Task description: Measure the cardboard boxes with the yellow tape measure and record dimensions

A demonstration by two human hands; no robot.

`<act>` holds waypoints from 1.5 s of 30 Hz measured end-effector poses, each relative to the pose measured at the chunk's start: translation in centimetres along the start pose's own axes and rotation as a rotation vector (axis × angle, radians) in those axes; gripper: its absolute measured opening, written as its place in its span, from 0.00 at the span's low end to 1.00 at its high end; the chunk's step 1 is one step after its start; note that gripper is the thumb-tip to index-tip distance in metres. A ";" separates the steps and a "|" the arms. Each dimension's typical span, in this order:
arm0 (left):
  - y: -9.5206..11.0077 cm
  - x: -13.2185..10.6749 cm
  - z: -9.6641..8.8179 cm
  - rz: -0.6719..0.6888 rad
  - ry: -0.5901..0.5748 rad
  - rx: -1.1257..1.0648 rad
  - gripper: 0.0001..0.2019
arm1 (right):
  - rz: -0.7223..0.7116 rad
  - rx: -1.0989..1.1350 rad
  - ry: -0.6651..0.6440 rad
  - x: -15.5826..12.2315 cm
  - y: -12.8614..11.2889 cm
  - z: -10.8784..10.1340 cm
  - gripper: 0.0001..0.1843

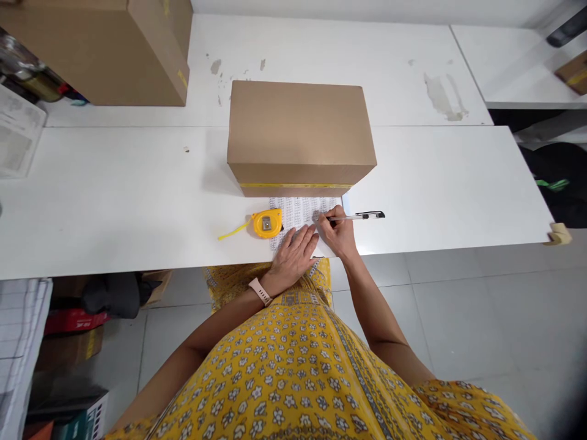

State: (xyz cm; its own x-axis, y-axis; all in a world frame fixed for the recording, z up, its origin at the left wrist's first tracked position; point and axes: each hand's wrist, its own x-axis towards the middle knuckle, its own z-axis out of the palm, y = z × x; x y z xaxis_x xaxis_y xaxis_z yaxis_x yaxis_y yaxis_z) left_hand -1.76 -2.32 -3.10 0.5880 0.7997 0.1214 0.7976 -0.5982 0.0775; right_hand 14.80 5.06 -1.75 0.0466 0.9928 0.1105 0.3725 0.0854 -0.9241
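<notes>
My right hand (338, 233) grips a pen (362, 216), its tip down on a sheet of paper (298, 209) covered in rows of small writing. Flat on the lower part of that sheet lies my left hand (296, 256), fingers stretched out, with a pink band on the wrist. Just left of the paper is a yellow tape measure (267, 224); a short length of its yellow tape (233, 231) sticks out to the left. Behind the sheet stands a closed cardboard box (300, 125) with a yellow strip along its lower front. The box hides the sheet's far edge.
The white table (435, 183) has its front edge close to my body. A larger cardboard box (105, 55) stands at the back left, near a clear plastic container (18, 134). A beige corner guard (558, 234) sits on the table's right corner.
</notes>
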 end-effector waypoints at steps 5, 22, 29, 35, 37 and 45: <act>0.0 0.0 -0.2 0.012 0.024 0.025 0.31 | 0.002 -0.005 0.028 0.1 0.1 -0.1 0.15; 0.1 0.0 -0.3 0.007 0.002 0.022 0.30 | -0.009 0.006 0.013 0.0 0.0 -0.1 0.12; 0.0 0.1 -0.3 0.010 0.015 0.042 0.30 | 0.004 -0.001 0.026 0.1 0.0 -0.1 0.11; 0.0 0.1 -0.2 0.016 0.027 0.054 0.30 | 0.017 -0.012 0.038 0.1 -0.2 -0.2 0.11; 0.0 0.1 -0.2 0.016 0.027 0.060 0.30 | 0.012 -0.017 0.052 0.1 -0.2 -0.2 0.11; 0.0 0.1 -0.2 0.015 0.029 0.042 0.30 | 0.003 -0.034 0.048 0.2 0.0 -0.1 0.12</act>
State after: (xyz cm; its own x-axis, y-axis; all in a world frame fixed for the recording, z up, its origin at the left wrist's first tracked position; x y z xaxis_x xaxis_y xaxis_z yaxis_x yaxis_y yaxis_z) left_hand -1.75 -2.29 -2.88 0.5961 0.7887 0.1505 0.7941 -0.6068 0.0344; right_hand 14.94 5.20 -1.71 0.0920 0.9878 0.1257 0.4034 0.0785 -0.9117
